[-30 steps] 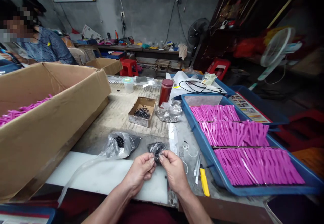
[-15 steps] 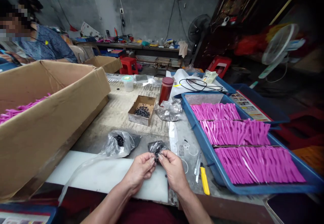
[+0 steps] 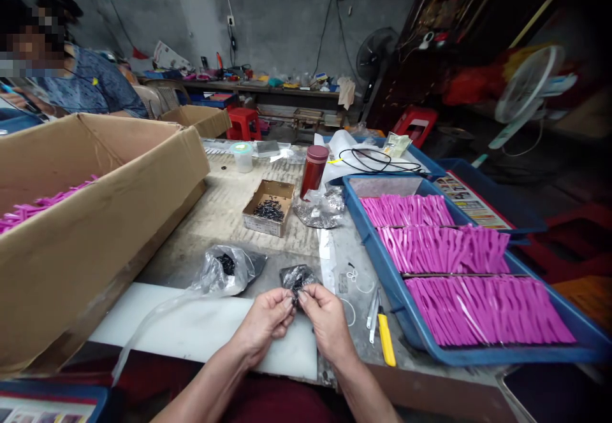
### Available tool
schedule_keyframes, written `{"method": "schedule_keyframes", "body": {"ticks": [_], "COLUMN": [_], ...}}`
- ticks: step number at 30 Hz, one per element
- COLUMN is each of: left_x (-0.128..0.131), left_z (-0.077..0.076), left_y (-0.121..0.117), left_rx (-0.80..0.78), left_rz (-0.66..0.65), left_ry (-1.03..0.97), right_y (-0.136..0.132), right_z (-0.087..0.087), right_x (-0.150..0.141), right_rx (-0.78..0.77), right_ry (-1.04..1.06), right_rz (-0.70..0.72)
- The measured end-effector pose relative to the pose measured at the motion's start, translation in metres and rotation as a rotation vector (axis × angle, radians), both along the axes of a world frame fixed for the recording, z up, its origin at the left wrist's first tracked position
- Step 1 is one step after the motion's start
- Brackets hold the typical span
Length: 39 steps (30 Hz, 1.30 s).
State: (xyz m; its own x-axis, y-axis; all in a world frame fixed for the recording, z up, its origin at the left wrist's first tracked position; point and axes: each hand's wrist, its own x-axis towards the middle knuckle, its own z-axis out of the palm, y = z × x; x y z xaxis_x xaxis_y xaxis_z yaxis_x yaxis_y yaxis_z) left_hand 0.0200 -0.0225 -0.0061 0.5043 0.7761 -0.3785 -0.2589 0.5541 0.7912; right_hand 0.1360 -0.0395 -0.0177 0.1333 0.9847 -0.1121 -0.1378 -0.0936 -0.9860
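a big cardboard box (image 3: 95, 219) fills the table's left, a blue tray (image 3: 382, 270) (full of pink pieces) its right; between them the left hand (image 3: 265, 321) and right hand (image 3: 325, 321) pinch a small bag of black parts (image 3: 295, 278) with closed fingertips.

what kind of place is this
Most likely a small assembly or packing workshop. A blue tray holds rows of identical pink plastic parts, a cardboard box holds more, and a small box of black pieces sits on the worn worktable.
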Motion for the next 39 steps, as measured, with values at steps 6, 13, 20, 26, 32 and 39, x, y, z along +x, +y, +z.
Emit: {"method": "schedule_keyframes", "body": {"ticks": [6,13,20,26,32,39], "left_x": [0.0002,0.0007,0.0005,0.0003,0.0000,-0.0004], "left_z": [-0.0002,0.0021,0.0040,0.0034,0.0030,0.0012], "left_y": [-0.0001,-0.0005,0.0006,-0.0003,-0.0003,-0.0001], "left_rx": [-0.011,-0.040,-0.069,-0.059,-0.051,-0.055], "left_rz": [0.005,0.003,0.019,0.008,-0.004,-0.009], "left_ry": [-0.006,-0.058,-0.059,-0.058,-0.068,-0.092], "right_y": [-0.0004,-0.0011,-0.0013,-0.0011,-0.0018,-0.0016], "right_z": [0.0035,-0.0014,-0.0008,-0.0002,-0.0012,-0.0003], "right_x": [-0.0006,0.0021,0.0015,0.0014,0.0016,0.0000], "right_rx": [0.006,-0.003,-0.010,0.000,0.007,0.016], "right_ry": [-0.026,0.002,0.003,-0.008,-0.007,-0.010], "right_rz": [-0.022,-0.029,-0.036,-0.031,-0.017,-0.006]}}
